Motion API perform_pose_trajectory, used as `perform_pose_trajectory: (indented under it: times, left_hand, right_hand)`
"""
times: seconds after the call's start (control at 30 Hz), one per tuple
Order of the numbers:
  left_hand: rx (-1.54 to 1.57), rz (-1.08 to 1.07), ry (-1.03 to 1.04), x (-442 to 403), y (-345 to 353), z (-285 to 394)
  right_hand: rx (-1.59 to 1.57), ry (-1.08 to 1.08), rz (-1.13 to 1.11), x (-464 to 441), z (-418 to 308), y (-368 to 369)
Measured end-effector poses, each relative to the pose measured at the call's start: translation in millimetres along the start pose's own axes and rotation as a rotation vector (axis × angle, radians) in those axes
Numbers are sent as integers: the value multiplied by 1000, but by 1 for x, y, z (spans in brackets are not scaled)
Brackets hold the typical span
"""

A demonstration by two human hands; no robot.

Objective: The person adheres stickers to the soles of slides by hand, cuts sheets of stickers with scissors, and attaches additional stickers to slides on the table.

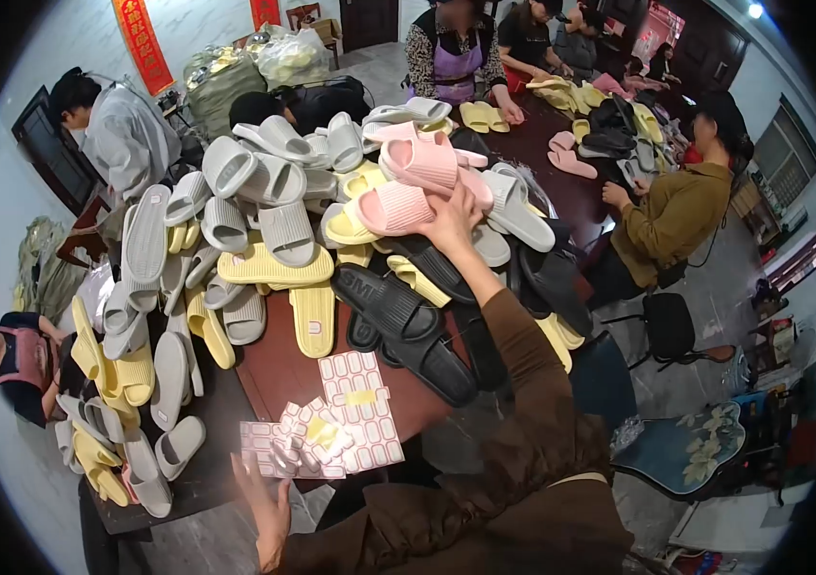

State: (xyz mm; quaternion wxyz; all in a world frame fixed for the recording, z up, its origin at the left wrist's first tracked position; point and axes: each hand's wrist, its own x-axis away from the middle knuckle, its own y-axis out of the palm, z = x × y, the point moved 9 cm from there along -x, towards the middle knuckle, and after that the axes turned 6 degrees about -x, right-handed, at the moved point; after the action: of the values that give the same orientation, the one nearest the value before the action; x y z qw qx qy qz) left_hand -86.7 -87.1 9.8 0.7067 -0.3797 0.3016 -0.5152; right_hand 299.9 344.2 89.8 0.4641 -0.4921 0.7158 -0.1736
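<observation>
My right hand (453,222) reaches up into the heap and grips a pink slipper (395,207), its fingers partly hidden by the slippers. Another pink slipper (419,158) lies just above it. Low on the left, my left hand (261,503) is held with fingers apart at the table's front edge, holding nothing. Beside it are sheets of red-outlined labels (360,407) and a small pile of label pieces (307,436). Black slippers (406,331) lie between the labels and my right forearm. Grey slippers (287,233) and yellow slippers (313,321) fill the heap around them.
More grey and yellow slippers (178,448) cover the table's left end. People stand or sit around: one in a purple apron (456,65) across the table, one in an olive top (674,216) at right, others at left and behind. A black chair (669,326) stands at right.
</observation>
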Motion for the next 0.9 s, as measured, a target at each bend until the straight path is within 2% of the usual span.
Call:
perform_pose_trajectory:
  times: [0.07,0.13,0.17,0.23,0.27,0.3,0.33,0.37,0.43,0.47,0.53,0.6,0.67,0.73,0.8,0.83,0.87,0.9]
  left_hand:
    - [10,9,24,-1,1,4]
    - [-16,44,68,-1,-3,9]
    - [-45,79,103,2,-8,8]
    - [-15,90,34,6,-18,-10]
    - [-18,97,-30,13,-24,-25]
    - [-16,110,-86,19,-29,-42]
    - [-23,148,-164,28,-36,-64]
    - [-19,157,-217,38,-40,-86]
    - [-19,194,-295,52,-49,-133]
    - [-9,246,-326,57,-58,-155]
    - [8,334,-364,65,-80,-197]
    - [-2,385,-364,73,-103,-231]
    - [-21,474,-320,73,-142,-265]
    - [-39,552,-288,73,-191,-298]
    - [-52,698,-215,69,-246,-316]
    - [-50,695,-201,62,-265,-326]
    - [9,783,-168,61,-289,-332]
    - [70,863,-134,60,-310,-338]
  right_hand:
    - [-26,56,104,-3,-2,5]
    - [-229,-12,-2,-20,9,35]
    - [-429,36,-131,-21,10,39]
    - [-362,-43,-43,-15,-13,16]
    - [-531,-38,25,-15,-18,9]
    - [-691,74,-56,-14,-32,8]
    - [-186,-239,131,-10,-71,-25]
    - [-298,-251,128,4,-111,-43]
    - [-726,-287,-113,42,-200,-54]
    - [-749,-306,-140,61,-239,-52]
    - [-768,-558,-273,112,-326,-43]
    - [-876,-652,-509,163,-408,-10]
    - [-867,-639,-791,210,-490,36]
    - [-824,-1062,-708,254,-586,62]
    - [-906,-1320,-792,290,-673,95]
    - [-914,-1406,-761,303,-708,118]
    - [-920,-1492,-726,316,-737,141]
    - [-782,-1519,-829,328,-763,176]
